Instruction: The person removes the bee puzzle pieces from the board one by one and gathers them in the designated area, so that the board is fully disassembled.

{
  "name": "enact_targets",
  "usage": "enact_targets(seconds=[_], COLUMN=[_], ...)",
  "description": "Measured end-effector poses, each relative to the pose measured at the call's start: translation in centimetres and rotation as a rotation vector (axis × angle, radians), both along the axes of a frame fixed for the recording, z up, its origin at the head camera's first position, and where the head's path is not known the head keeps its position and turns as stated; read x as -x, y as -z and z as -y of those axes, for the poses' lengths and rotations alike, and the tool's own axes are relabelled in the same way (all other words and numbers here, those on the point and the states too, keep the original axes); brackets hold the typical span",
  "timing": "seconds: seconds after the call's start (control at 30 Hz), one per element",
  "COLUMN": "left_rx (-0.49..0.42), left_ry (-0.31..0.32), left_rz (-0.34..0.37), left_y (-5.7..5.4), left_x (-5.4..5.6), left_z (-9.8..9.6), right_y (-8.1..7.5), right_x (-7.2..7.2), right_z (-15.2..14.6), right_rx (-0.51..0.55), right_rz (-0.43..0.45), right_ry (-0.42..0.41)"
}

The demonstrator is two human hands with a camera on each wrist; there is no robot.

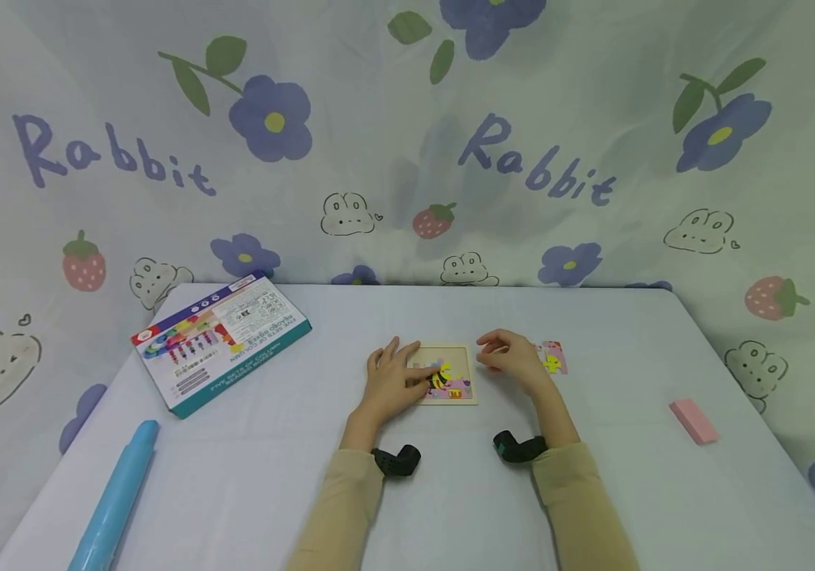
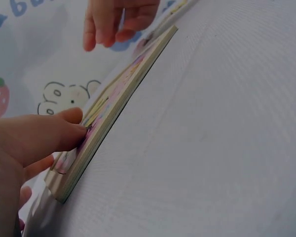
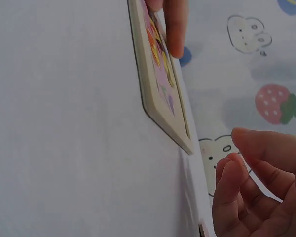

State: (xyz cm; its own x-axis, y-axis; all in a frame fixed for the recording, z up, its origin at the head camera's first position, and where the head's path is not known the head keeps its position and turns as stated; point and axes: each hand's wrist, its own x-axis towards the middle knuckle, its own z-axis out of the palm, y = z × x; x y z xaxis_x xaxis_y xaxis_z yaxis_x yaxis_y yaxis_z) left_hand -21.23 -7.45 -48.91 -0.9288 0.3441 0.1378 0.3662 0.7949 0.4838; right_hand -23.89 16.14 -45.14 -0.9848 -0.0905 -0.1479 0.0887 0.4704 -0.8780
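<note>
A square wooden puzzle board (image 1: 459,357) with a raised rim lies on the white table, and a yellow-and-black bee picture (image 1: 445,382) fills its lower part. My left hand (image 1: 395,385) rests at the board's left side, fingers spread, with thumb and index finger touching the picture. In the left wrist view the thumb (image 2: 64,132) presses on the pieces. My right hand (image 1: 510,357) hovers to the right of the board; its fingers are loosely bent and nothing shows between them in the right wrist view. Beside it lie pink-and-yellow puzzle pieces (image 1: 555,358), partly hidden by that hand.
At the left stands a printed box (image 1: 225,341) lying flat, with a blue tube-shaped object (image 1: 116,496) nearer the front. A pink block (image 1: 694,421) lies at the right. A patterned cloth (image 1: 407,143) hangs behind the table.
</note>
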Motion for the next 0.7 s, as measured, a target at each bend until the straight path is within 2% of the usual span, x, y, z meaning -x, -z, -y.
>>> enact_targets(seconds=[0.17,0.5,0.6,0.7], left_rx=[0.041,0.031,0.034,0.028], left_ry=[-0.005,-0.003,0.000,0.002], left_rz=[-0.027,-0.041,-0.043,-0.047], left_y=[0.1,0.3,0.3,0.3], left_x=[0.0,0.0,0.0,0.0], left_z=[0.1,0.2,0.2,0.2], right_y=[0.3,1.0,1.2,1.1], right_x=[-0.1,-0.4,-0.5,-0.7], right_z=[1.6,3.5,3.9,4.3], right_rx=[-0.072,-0.213,-0.270,-0.314], right_rz=[-0.012,-0.114,-0.137,-0.128], right_ry=[-0.083,-0.295,-0.328,-0.320])
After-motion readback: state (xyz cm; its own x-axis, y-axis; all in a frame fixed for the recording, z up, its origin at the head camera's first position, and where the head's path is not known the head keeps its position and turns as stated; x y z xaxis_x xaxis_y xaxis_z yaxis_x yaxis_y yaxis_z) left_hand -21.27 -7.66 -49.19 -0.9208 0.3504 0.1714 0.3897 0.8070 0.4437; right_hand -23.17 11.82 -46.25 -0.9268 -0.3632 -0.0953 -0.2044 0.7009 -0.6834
